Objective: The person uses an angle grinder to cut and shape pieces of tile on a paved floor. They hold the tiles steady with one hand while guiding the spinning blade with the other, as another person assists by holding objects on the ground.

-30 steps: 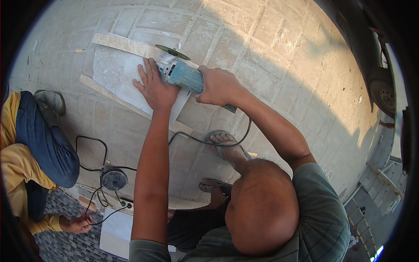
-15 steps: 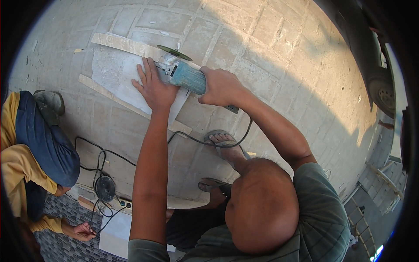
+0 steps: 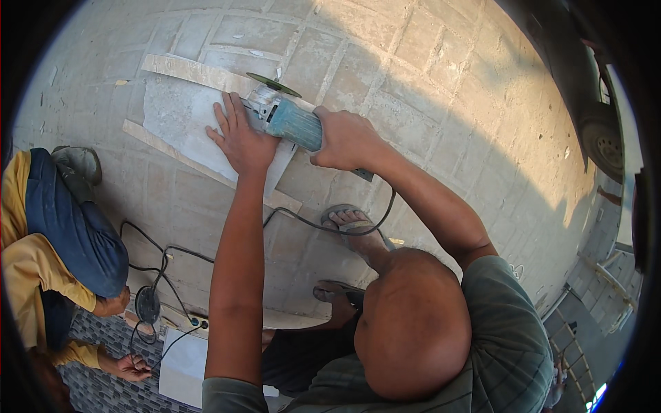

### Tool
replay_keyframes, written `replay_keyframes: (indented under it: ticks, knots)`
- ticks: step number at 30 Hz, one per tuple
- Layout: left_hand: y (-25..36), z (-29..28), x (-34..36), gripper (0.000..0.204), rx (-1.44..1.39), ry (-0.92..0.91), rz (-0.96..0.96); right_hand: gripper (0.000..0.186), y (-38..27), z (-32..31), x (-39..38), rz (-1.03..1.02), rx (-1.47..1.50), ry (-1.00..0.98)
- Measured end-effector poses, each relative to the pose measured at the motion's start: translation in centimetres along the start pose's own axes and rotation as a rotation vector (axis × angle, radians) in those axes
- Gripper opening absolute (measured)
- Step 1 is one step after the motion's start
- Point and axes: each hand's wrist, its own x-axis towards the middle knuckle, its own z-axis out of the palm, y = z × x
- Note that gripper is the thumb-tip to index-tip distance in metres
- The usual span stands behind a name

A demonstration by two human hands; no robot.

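Observation:
My right hand (image 3: 348,140) is wrapped round the rear body of a teal angle grinder (image 3: 296,125). A thin greenish disc (image 3: 273,85) stands out from the grinder's far side, its edge sharp in view. Beside the grinder's metal head, my left hand (image 3: 244,143) lies flat with its fingers spread on a pale tile slab (image 3: 180,113). The slab's broken, rough-edged surface lies between a far tile strip (image 3: 184,71) and a near strip (image 3: 175,153). From the grinder's back end, a black power cord (image 3: 310,220) curves past my sandalled foot (image 3: 351,219).
At left a person in dark blue and yellow crouches, a hand (image 3: 133,367) on the black cable. A round black piece (image 3: 147,305) hangs in its loops by a socket strip (image 3: 200,322). A white panel (image 3: 182,368) lies below. A vehicle wheel (image 3: 604,148) stands far right.
The cable loops near the other person have shifted, and the round black piece has moved left and slightly down. My hands and the grinder stay almost in place.

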Motion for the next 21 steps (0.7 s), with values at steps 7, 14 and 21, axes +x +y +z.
replay_keyframes:
  ticks: [7,14,21]
  knots:
    - [-0.09,0.14,0.12,0.114,-0.006,-0.002,-0.010,0.074,-0.44,-0.06,0.40,-0.004,-0.018,0.001]
    - [0.09,-0.04,0.03,0.105,-0.019,-0.013,-0.026,0.073,-0.83,0.04,0.54,0.005,-0.026,-0.003]
    - [0.06,-0.15,0.10,0.104,-0.013,-0.021,-0.035,0.071,-1.15,-0.03,0.40,0.016,-0.019,-0.012]
